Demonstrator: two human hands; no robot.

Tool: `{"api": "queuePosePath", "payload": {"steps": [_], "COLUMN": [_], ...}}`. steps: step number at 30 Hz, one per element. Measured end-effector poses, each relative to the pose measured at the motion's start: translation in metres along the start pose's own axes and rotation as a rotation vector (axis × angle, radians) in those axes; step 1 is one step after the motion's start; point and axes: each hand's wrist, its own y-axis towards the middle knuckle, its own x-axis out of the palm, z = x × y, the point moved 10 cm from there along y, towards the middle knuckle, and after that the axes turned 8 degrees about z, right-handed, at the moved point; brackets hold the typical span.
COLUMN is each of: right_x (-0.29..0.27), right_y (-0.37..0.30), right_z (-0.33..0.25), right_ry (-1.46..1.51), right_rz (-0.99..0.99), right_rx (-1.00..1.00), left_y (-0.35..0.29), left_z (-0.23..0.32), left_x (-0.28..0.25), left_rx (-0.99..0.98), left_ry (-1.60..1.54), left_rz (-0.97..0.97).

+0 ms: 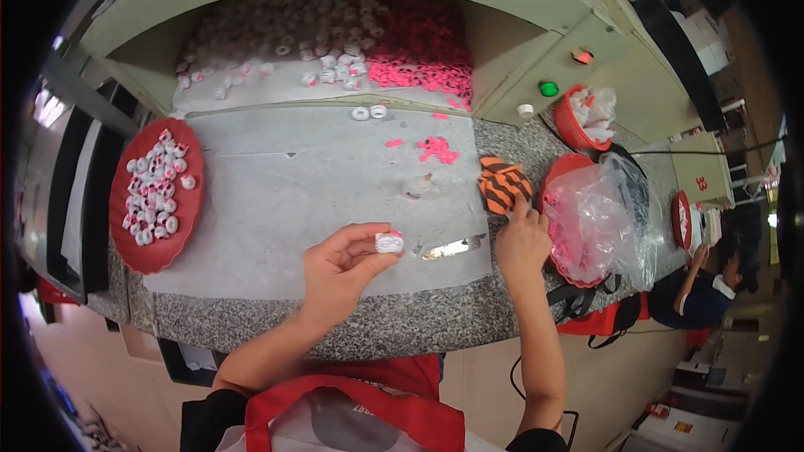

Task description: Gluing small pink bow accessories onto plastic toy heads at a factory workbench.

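Note:
My left hand (339,266) pinches a small white ring-like piece (389,243) with a pink patch on top between thumb and fingers, above the white sheet (285,226). To its right, the fingers of my right hand (523,247) are closed at the near edge of an orange and black striped cloth (501,182) lying on the speckled counter. A small pile of pink flat pieces (438,149) rests on the sheet farther off. Two white rings (368,113) sit near the opening of the box. A shiny metal strip (454,248) lies between my hands.
At left stands a red dish (184,226) of white and pink pieces. The pale green box (511,50) holds heaps of white rings and pink pieces. At right are a red dish with clear plastic (599,209) and a red bowl (569,127). Another person (699,289) works at far right.

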Motion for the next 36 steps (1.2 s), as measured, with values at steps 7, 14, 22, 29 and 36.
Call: {"api": "queuePosePath", "payload": {"steps": [7, 14, 22, 29, 36], "right_x": [-0.052, -0.080, -0.082, -0.099, -0.076], "right_y": [-0.025, -0.037, -0.009, -0.031, -0.060], "right_z": [0.018, 0.051, 0.065, 0.054, 0.070], "right_ry": [0.362, 0.551, 0.381, 0.335, 0.745], "right_rz": [-0.184, -0.378, -0.196, -0.364, -0.299], "right_rx": [-0.010, 0.114, 0.115, 0.037, 0.250], "left_y": [0.001, 0.002, 0.005, 0.005, 0.005], "left_z": [0.000, -0.004, -0.006, -0.008, -0.009], "left_x": [0.002, -0.001, 0.003, -0.003, -0.004], "left_rx": [-0.035, -0.052, -0.043, -0.065, -0.054], "left_ry": [-0.076, -0.005, 0.018, 0.038, 0.056], "left_rz": [-0.056, -0.039, -0.027, 0.031, 0.038]}}
